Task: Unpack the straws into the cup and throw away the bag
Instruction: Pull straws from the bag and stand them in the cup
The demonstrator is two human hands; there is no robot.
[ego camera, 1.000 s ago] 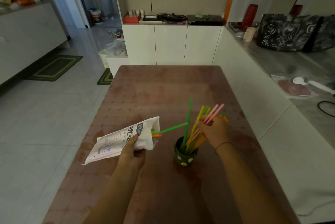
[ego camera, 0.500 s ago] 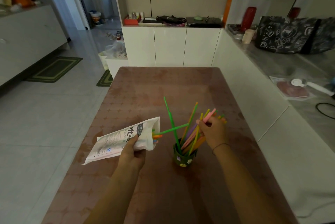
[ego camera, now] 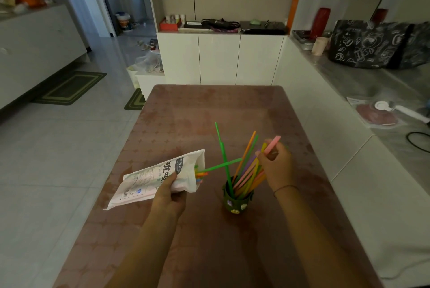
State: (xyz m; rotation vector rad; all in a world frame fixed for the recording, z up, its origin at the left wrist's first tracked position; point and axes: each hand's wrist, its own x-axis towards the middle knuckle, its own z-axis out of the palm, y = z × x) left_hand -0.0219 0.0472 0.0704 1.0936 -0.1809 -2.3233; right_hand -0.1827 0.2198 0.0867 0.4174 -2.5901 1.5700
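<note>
My left hand [ego camera: 168,197] grips a white printed straw bag [ego camera: 153,179] held level over the table's left side, its open mouth facing right. A green straw [ego camera: 221,166] and a few orange and blue tips stick out of that mouth. A small dark green cup [ego camera: 237,201] stands upright on the table, holding several coloured straws [ego camera: 246,171] that lean right; one green straw leans left. My right hand [ego camera: 275,166] is just right of the cup, fingers closed around a pink straw and the upper part of the bundle.
The brown patterned table [ego camera: 209,115] stretches ahead. A white counter on the right carries a black patterned bag [ego camera: 372,45], a red bottle [ego camera: 320,22] and a beige cup [ego camera: 320,46]. White cabinets stand behind the table, tiled floor with green mats [ego camera: 69,87] to the left.
My right hand has lowered the bundle of straws deeper into the cup. One green straw has tipped over to the left. The bag and my left hand stayed put.
</note>
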